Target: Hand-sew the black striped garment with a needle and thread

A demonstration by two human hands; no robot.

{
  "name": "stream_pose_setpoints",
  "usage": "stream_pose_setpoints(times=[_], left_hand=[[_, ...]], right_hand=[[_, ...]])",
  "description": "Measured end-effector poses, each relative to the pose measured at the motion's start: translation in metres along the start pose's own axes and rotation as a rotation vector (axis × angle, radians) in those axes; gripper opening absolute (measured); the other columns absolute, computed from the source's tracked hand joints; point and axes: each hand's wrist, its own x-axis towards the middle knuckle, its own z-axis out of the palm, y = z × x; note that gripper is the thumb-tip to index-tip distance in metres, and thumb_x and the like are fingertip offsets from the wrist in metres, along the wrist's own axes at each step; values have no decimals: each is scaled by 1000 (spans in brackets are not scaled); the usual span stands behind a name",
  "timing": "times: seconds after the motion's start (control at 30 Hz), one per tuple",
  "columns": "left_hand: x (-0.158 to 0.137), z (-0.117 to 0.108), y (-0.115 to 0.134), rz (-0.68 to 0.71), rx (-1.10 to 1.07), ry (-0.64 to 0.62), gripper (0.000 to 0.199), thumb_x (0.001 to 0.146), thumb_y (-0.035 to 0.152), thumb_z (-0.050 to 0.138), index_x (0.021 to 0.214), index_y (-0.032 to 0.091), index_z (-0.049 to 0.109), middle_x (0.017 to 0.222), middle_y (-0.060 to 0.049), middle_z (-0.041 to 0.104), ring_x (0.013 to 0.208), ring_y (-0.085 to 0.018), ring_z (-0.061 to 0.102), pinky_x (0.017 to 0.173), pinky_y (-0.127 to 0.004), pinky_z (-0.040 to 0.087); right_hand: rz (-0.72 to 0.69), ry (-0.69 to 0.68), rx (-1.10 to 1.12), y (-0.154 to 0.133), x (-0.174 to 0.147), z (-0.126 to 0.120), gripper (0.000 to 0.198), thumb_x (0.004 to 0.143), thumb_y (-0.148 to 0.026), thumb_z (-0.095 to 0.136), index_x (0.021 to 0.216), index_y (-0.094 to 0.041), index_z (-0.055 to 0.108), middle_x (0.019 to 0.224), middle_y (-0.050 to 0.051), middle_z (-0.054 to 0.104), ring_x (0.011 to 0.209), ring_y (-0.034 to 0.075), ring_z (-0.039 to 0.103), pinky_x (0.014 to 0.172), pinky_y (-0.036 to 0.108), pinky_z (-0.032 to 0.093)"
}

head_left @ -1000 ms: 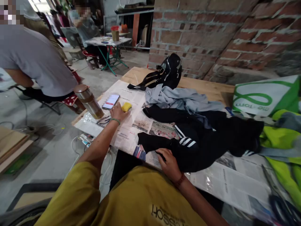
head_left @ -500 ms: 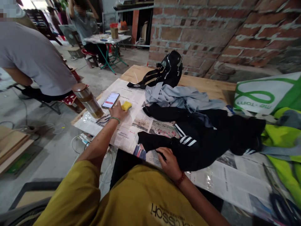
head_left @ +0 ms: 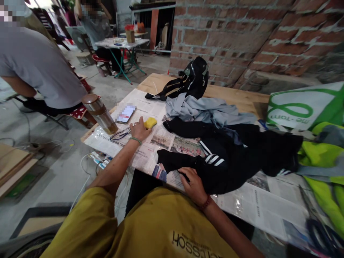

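My left hand is on the newspaper-covered table, its fingers apart, beside a yellow sponge. The hand touches or nearly touches the sponge but is not closed round it. A phone with a lit screen lies just beyond that hand. My right hand is at the table's near edge, thumb and fingers closed on the sleeve of a black garment with white stripes. Part of the sleeve is hidden under the fingers.
A steel flask stands at the left, with dark cords near it. Grey cloth and a black bag lie behind. Scissors, a yellow-green garment and a green-white bag are right. A seated person is at left.
My left hand has moved to the right, away from the phone, and the yellow sponge has shifted right with it. The right hand and the black garment have stayed put.
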Motion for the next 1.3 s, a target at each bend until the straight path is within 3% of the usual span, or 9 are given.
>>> stream_pose_setpoints(times=[0.2, 0.33, 0.47, 0.67, 0.8, 1.07, 1.3], left_hand=[[-32, 1, 9, 90, -9, 35, 79, 71, 46, 54, 136, 11, 25, 113, -15, 62, 110, -31, 51, 103, -46, 19], [-48, 4, 7, 119, 19, 85, 78, 72, 47, 53, 135, 8, 28, 111, -18, 61, 106, -32, 53, 99, -46, 22], [-51, 7, 3, 85, 37, 123, 76, 73, 46, 51, 135, 8, 30, 116, -19, 59, 109, -34, 51, 97, -47, 22], [-41, 9, -3, 27, 7, 162, 77, 73, 45, 52, 136, 7, 28, 113, -21, 60, 108, -34, 52, 95, -47, 24], [-31, 11, -4, 16, -13, 173, 78, 74, 44, 52, 137, 7, 26, 113, -20, 61, 106, -34, 53, 93, -47, 26], [-21, 22, -7, 11, -46, 188, 78, 72, 43, 53, 136, 6, 28, 109, -19, 62, 105, -33, 53, 96, -46, 24], [-26, 22, -6, 49, -29, 209, 71, 73, 39, 55, 133, 8, 34, 105, -18, 63, 103, -32, 53, 95, -46, 24]], right_hand=[[-8, -6, 7, -3, 0, -1, 18, 84, -15, 48, 96, -19, 60, 92, 7, 66, 88, 19, 59, 79, 34, 44], [-74, -17, -12, -18, 18, -8, 19, 86, -16, 46, 99, -19, 60, 91, 6, 66, 86, 18, 59, 78, 33, 42], [-191, -71, -128, -33, 70, -9, 26, 88, -19, 43, 109, -19, 58, 100, 8, 64, 94, 19, 56, 84, 34, 38], [-111, -432, -597, -29, 163, 21, 50, 88, -13, 36, 137, -26, 35, 107, 11, 59, 99, 23, 52, 82, 35, 32], [-126, -492, -685, -16, 196, 45, 52, 90, -26, 38, 141, -31, 25, 112, 12, 56, 100, 26, 52, 80, 36, 30], [-167, -512, -675, -11, 220, 69, 48, 92, -42, 30, 139, -33, 27, 116, 12, 55, 97, 26, 55, 79, 37, 30], [-161, -533, -667, -12, 225, 70, 46, 92, -45, 30, 137, -36, 32, 114, 11, 55, 94, 25, 56, 79, 37, 30]])
